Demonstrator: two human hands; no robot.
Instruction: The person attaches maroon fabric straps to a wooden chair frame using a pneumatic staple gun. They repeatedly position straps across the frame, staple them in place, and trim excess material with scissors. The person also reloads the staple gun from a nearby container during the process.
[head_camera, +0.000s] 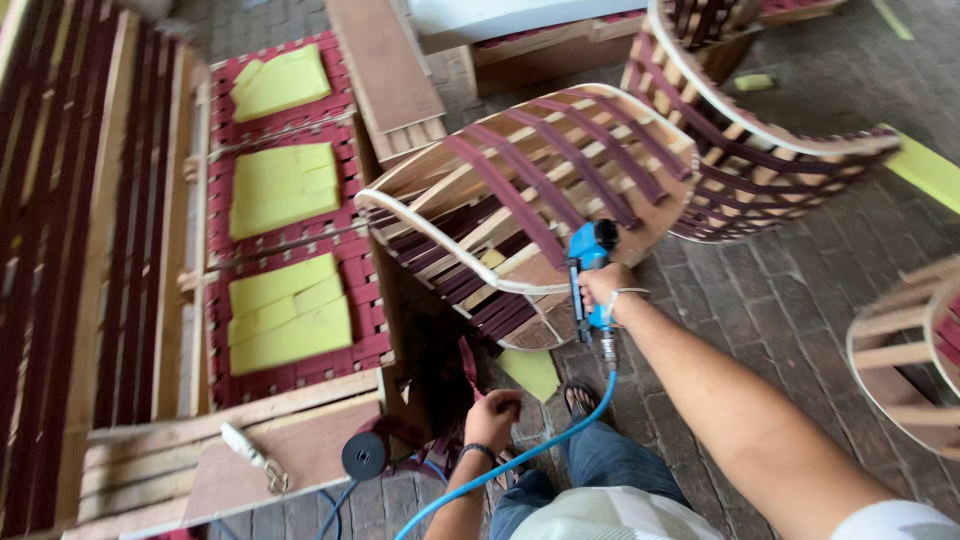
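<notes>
Gripping a blue pneumatic stapler (590, 275), the right hand (605, 288) has its fingers wrapped round the handle at the 3 o'clock edge of a curved wooden chair frame (520, 195) laced with maroon webbing. At 6 o'clock, the left hand (492, 418) pinches a loose maroon webbing strap (468, 365). At 9 o'clock, a wooden sofa frame (290, 395) holds yellow foam pieces (288, 312) in its three webbed bays.

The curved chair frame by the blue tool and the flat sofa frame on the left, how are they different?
The chair frame is rounded and tipped on its side; the sofa frame is flat and rectangular. The sofa frame carries yellow foam pads; the chair frame's straps show almost none. The right hand holds the stapler against the chair frame only. Both have wood and maroon webbing.
</notes>
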